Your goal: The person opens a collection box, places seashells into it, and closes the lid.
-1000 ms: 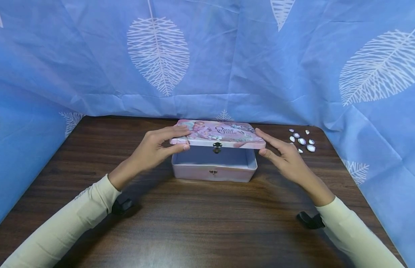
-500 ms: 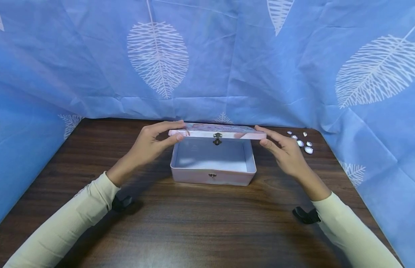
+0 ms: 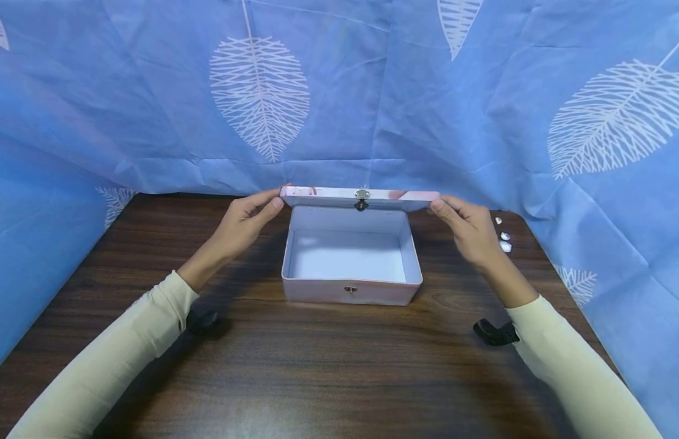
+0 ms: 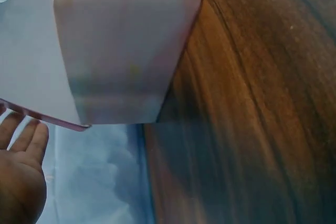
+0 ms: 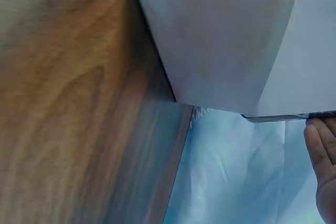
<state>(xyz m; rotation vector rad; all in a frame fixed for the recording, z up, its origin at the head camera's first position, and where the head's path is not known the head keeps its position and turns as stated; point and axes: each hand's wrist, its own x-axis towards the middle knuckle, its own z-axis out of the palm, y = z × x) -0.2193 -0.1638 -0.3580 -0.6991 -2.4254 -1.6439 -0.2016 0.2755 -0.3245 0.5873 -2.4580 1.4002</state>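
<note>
Pink tin box [image 3: 350,291], rectangular, sits near the middle of a dark wood-grain table [image 3: 317,378], pale interior showing. Its hinged lid [image 3: 361,195] stands raised, front edge toward the camera, a small metal clasp [image 3: 361,199] at its centre and the matching catch [image 3: 349,289] on the box front. Left hand [image 3: 243,222] pinches the lid's left corner between thumb and fingers; right hand [image 3: 471,228] pinches the right corner likewise. No writing is legible. Small shells [image 3: 504,238] lie beside the right hand, against a blue leaf-print cloth [image 3: 339,91].
</note>
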